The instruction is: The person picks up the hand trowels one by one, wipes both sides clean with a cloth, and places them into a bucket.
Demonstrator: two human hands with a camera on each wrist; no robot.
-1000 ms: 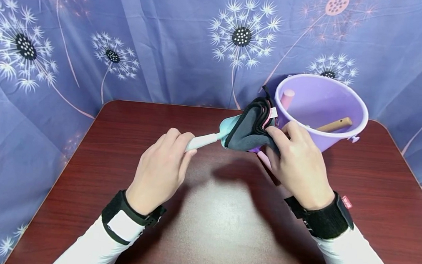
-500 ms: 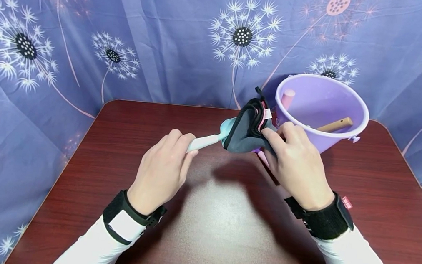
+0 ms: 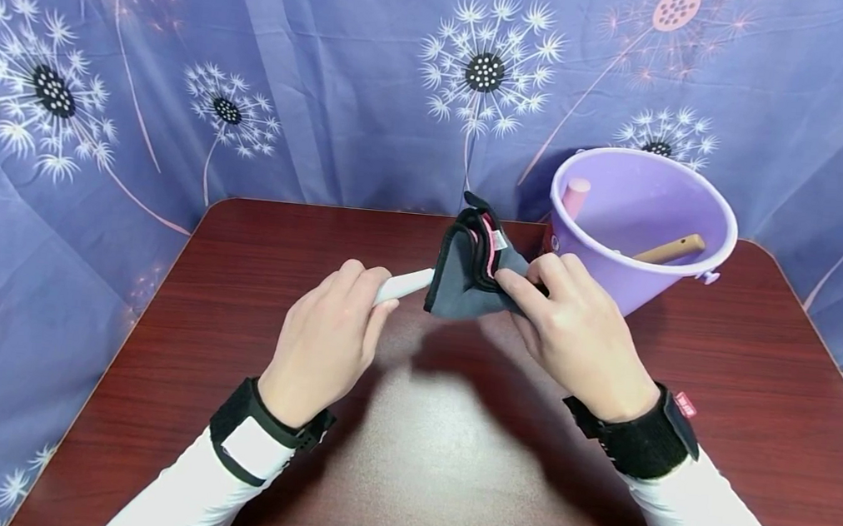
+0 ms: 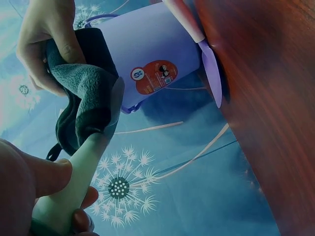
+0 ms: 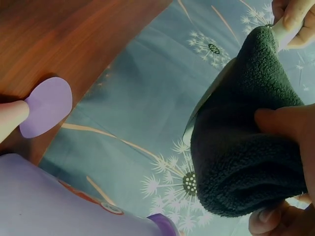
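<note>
My left hand (image 3: pixel 328 338) grips the white handle of a small toy shovel (image 3: pixel 406 285), with the thumb along it. A folded dark grey cloth (image 3: pixel 458 275) with black edging, a pink strip and a white tag covers the blade. My right hand (image 3: pixel 581 335) pinches this cloth against the shovel from the right. The left wrist view shows a pale strip of the shovel's blade (image 4: pixel 116 103) beside the cloth. In the right wrist view the fluffy cloth (image 5: pixel 241 162) lies between my thumb and fingers; a blade edge (image 5: pixel 204 105) shows behind it. Both are held above the table.
At the back right stands a purple bucket (image 3: pixel 616 276) holding a pink handle (image 3: pixel 575 196) and a wooden handle (image 3: pixel 669 249). A purple shovel (image 4: pixel 211 73) with a pale pink handle lies on the wooden table (image 3: pixel 281 234) beside it. A flowered curtain (image 3: pixel 343 122) hangs behind.
My right hand has moved the cloth left and slightly down along the shovel; it now hides the light blue blade in the head view. My left hand has barely moved.
</note>
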